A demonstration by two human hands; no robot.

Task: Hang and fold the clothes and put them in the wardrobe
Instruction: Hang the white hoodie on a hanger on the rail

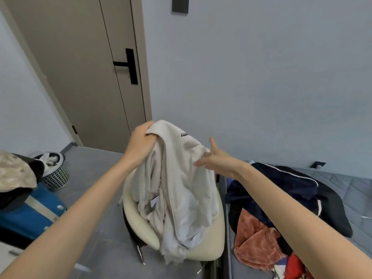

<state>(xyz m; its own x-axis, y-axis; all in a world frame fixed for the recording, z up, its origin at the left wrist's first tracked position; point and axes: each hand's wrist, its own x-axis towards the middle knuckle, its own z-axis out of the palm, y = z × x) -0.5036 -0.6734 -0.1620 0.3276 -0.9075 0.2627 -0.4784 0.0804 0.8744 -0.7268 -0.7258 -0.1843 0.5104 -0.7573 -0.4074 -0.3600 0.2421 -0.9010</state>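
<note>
Cream garment (pixel 181 188), with a short line of black script near its top edge, held up in mid-air at the centre of the scene, directly above a cream chair (pixel 213 242). Its lower folds drape down to the chair seat; whether they rest on it cannot be told.

The left hand (pixel 143 141) grips the top left corner, with the fingers curled round a bunched edge of cloth. The right hand (pixel 217 158) is spread, thumb up, and its fingers (pixel 201 163) lie straight against a fold on the right side, holding nothing.

The fabric looks soft, limp and fairly thick: it sags in deep vertical folds from the single grip and keeps no shape of its own. It is probably light enough for one hand, not slippery and not fragile. Because it collapses when held at one point, it would best be taken at two matching points along the top, shoulder to shoulder, so that it opens flat for folding or for a hanger.

On the bed (pixel 358 190) to the right lie a navy jacket (pixel 291 184), a coral cloth (pixel 255 244) and a red garment (pixel 296 266). To the far left stand a laundry basket (pixel 56 176) and a blue suitcase (pixel 30 214).
</note>
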